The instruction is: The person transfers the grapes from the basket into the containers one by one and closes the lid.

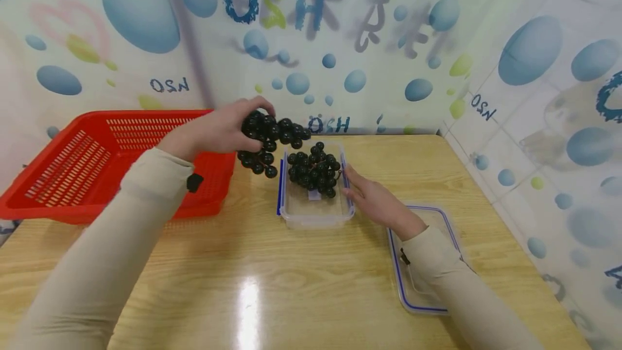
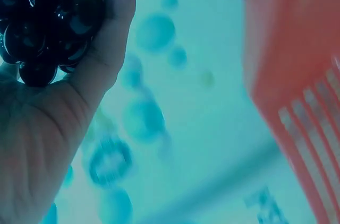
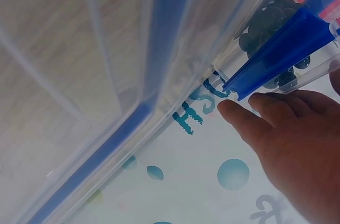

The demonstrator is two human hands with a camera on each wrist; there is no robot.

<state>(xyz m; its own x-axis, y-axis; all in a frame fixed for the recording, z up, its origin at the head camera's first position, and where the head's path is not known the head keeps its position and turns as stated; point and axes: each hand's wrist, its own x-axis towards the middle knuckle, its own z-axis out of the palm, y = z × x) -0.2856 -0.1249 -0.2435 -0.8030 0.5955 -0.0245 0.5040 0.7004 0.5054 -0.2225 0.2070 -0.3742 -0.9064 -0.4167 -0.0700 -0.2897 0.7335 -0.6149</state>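
A bunch of dark grapes [image 1: 266, 135] hangs from my left hand [image 1: 221, 127], whose fingers and thumb curl round it. In the left wrist view the grapes [image 2: 48, 19] lie against the palm. The bunch is in the air between the red basket and a clear plastic container [image 1: 296, 207]. Inside that container lies a second bunch of dark grapes [image 1: 316, 169]. My right hand [image 1: 376, 201] touches the container's right side with fairly straight fingers. The right wrist view shows its fingertips beside a blue clip [image 3: 281, 51] on the container.
A red slotted basket [image 1: 209, 190] stands at the left of the wooden table [image 1: 291, 280]. A clear lid with a blue seal [image 1: 423, 304] lies at the right, partly under my right forearm. A patterned wall [image 1: 311, 96] rises close behind the container.
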